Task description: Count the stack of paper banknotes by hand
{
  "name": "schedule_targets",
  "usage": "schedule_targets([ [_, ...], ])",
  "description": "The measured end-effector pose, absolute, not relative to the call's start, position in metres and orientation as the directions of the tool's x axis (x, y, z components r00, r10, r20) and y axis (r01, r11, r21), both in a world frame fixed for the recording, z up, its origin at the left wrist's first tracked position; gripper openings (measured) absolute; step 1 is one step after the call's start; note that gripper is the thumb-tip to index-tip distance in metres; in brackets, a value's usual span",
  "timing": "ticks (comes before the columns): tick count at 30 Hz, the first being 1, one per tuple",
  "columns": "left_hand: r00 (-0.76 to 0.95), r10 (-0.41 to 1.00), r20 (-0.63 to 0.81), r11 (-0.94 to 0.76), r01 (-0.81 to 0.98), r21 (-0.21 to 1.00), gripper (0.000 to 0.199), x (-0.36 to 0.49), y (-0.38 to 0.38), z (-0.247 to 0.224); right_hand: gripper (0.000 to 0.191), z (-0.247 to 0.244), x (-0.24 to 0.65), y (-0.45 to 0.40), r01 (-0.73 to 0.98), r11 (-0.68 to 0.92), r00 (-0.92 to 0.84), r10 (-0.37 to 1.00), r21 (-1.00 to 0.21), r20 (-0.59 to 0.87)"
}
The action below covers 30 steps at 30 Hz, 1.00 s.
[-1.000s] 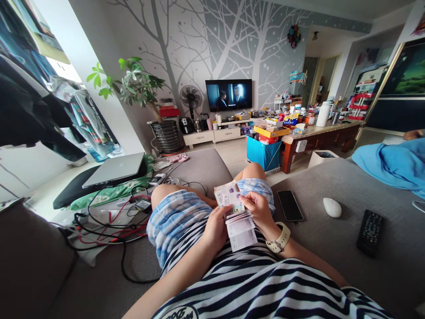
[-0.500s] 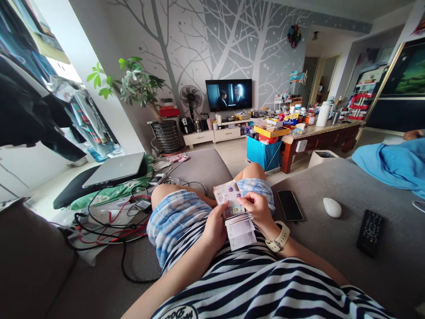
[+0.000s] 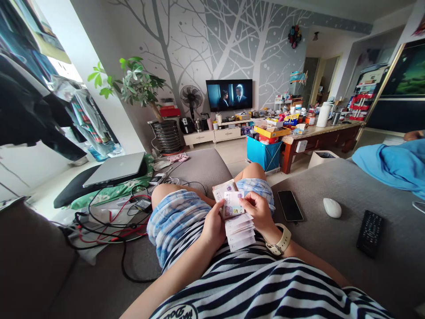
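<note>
One 5-marked banknote [image 3: 234, 204], edge pinched by the right hand [image 3: 259, 213], now drawn further off the banknote wad [image 3: 218, 191] at its 10 o'clock, pinched by the left hand [image 3: 214, 227], apparently nearly separate; fanned banknotes [image 3: 240, 234] at 6 o'clock.

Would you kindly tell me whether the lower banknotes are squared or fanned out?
Fanned out: the lower banknotes overlap in steps, several edges showing separately.

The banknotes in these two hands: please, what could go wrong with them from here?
The fanned notes have their lower ends unheld, so some might slip onto the striped shirt. Also, the note that the right hand pinches overlaps the stack in the left hand; two notes could perhaps stick together.
</note>
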<state>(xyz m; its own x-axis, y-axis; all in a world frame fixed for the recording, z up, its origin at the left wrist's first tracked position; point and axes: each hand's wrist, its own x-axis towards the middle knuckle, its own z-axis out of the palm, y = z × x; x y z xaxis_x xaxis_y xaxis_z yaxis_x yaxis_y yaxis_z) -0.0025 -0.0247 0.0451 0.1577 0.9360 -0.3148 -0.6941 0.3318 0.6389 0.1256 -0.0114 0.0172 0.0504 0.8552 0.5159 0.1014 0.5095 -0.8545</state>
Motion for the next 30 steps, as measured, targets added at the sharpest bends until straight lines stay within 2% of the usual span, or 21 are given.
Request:
schedule_targets([
  [7,0.181,0.939,-0.293,0.333,-0.692,0.64,0.035,-0.002,-0.024,0.045,0.029,0.017,0.126,-0.011,0.093,0.528,0.026,0.847,-0.844,0.532],
  [17,0.102,0.963,-0.251,0.249,-0.697,0.672,0.026,-0.001,-0.022,0.038,0.026,0.016,0.126,-0.013,0.039,0.519,-0.038,0.855,-0.854,0.518],
  [30,0.165,0.968,-0.19,0.251,-0.684,0.684,0.011,-0.006,-0.023,0.033,0.021,0.017,0.128,-0.021,0.029,0.568,-0.121,0.819,-0.823,0.561],
])
